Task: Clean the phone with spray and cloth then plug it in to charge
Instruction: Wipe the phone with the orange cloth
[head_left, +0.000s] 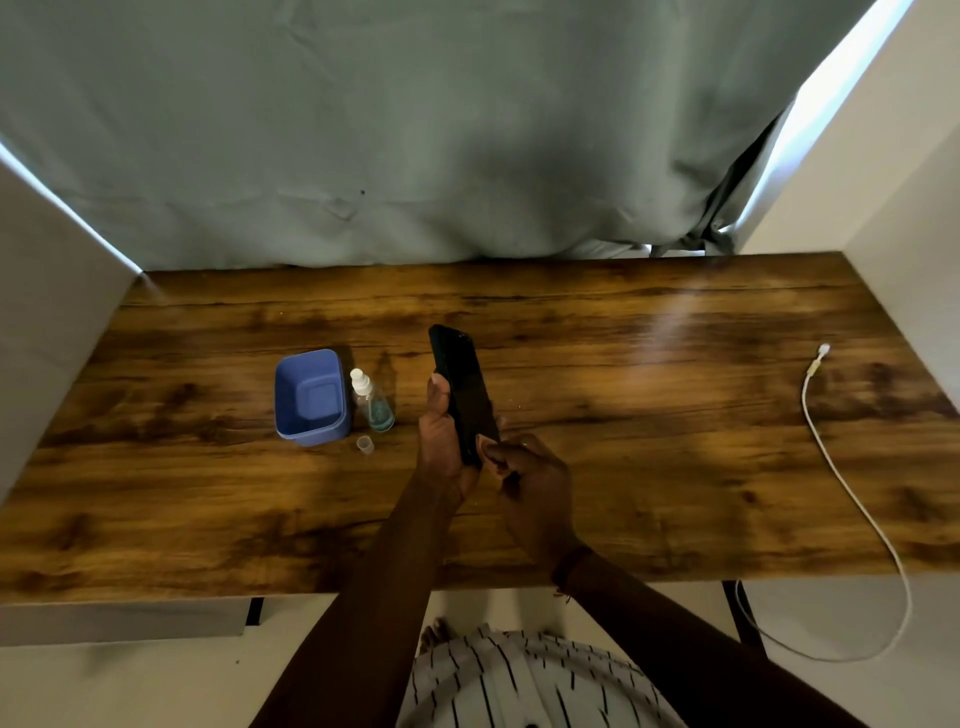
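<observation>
A black phone (462, 389) is held above the wooden table (649, 415), tilted on its long edge. My left hand (441, 447) grips its lower left side with the thumb along the edge. My right hand (524, 483) pinches the phone's bottom end with curled fingers. A small clear spray bottle (371, 402) with a white nozzle stands left of the phone, its clear cap (365, 445) lying in front of it. A white charging cable (831, 467) lies at the table's right, plug end (822, 351) toward the back. No cloth is visible.
A blue plastic tub (311, 397) stands just left of the spray bottle. A grey-green curtain (415, 130) hangs behind the table. White walls close in on both sides. The cable drops over the front right edge.
</observation>
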